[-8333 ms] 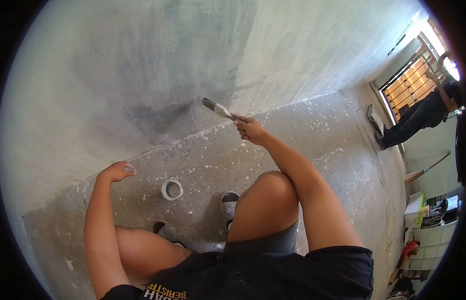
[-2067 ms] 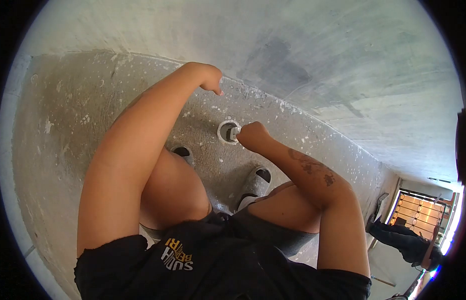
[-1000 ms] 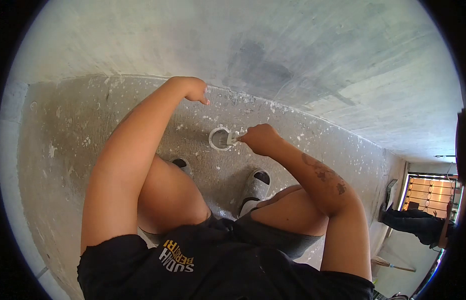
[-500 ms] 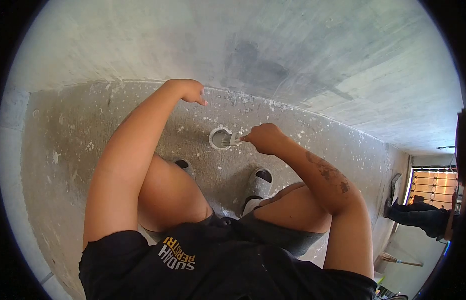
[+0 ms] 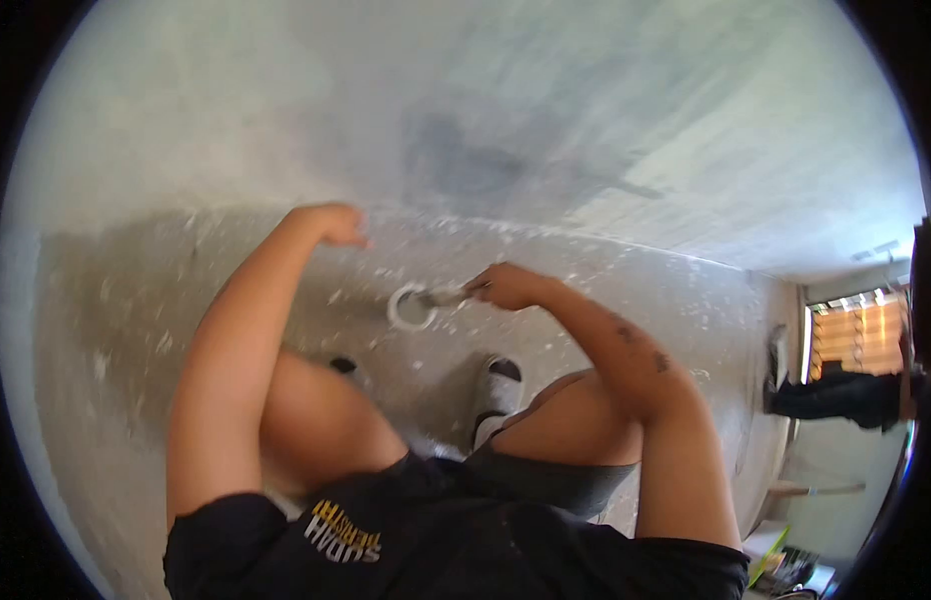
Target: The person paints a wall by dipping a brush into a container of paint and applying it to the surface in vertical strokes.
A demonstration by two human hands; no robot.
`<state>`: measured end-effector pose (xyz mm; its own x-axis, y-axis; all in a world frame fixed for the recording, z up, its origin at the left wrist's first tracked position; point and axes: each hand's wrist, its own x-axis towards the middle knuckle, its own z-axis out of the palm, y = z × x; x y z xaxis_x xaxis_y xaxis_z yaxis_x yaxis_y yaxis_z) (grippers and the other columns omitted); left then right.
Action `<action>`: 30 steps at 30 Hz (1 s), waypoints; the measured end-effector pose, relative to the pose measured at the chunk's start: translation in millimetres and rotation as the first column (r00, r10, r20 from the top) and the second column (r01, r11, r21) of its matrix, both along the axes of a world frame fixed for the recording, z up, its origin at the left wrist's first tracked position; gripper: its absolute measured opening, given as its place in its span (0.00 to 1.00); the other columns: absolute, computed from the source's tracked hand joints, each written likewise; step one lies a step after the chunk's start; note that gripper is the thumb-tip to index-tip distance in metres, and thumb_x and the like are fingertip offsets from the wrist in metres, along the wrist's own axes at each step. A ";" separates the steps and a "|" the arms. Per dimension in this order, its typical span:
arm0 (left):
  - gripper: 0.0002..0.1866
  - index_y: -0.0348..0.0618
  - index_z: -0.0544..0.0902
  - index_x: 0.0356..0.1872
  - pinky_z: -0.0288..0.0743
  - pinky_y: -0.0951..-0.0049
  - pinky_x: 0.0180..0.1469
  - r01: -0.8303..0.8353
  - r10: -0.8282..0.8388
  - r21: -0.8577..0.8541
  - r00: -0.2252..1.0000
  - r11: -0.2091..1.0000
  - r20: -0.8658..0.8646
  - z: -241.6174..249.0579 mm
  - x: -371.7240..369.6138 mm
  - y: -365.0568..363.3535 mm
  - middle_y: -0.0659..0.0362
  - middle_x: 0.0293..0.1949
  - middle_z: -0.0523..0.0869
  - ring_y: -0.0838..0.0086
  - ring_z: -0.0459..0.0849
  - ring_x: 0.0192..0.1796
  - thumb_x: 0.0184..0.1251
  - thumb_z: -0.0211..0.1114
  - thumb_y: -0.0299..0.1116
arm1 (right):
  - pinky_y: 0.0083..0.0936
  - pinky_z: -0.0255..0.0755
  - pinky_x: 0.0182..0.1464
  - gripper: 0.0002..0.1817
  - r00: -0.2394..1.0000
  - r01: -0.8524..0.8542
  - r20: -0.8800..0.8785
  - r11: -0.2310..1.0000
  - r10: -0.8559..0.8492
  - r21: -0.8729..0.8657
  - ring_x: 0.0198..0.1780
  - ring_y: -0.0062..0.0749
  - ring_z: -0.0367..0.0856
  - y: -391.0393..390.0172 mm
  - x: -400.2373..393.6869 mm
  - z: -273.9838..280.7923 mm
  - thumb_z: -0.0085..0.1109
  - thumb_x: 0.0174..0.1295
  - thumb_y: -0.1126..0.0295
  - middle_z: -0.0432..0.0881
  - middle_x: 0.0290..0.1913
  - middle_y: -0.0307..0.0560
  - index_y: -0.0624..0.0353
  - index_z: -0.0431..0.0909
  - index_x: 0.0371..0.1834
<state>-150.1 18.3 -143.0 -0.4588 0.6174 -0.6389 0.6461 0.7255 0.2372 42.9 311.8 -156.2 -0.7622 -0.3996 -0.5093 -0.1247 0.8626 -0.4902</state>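
Note:
My right hand grips a paintbrush, its bristle end over the rim of a small round white tub on the floor. The tub's inside is partly hidden by the brush. Out in front, near the foot of the wall, my left hand hangs above the floor with fingers loosely apart and nothing in them. Its fingers are slightly blurred.
A pale wall with a darker grey patch rises ahead. White specks dot the concrete floor. My slippered foot is close to the tub. At right are dark hanging clothes and a broom.
The view has tilted and shifted, so the tub and floor appear lower and farther left. The brush stays in my right hand and now looks more level, its bristles at the tub's rim.

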 end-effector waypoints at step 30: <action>0.36 0.41 0.79 0.57 0.69 0.62 0.63 -0.061 0.061 -0.008 0.998 0.998 0.001 0.3 16.6 2.8 0.45 0.58 0.79 0.54 0.76 0.61 0.57 0.66 0.60 | 0.20 0.53 0.25 0.25 0.312 0.006 0.365 -0.382 -0.877 -0.924 0.19 0.20 0.55 215.3 68.9 158.5 0.44 0.73 0.64 0.59 0.18 0.33 0.47 0.60 0.73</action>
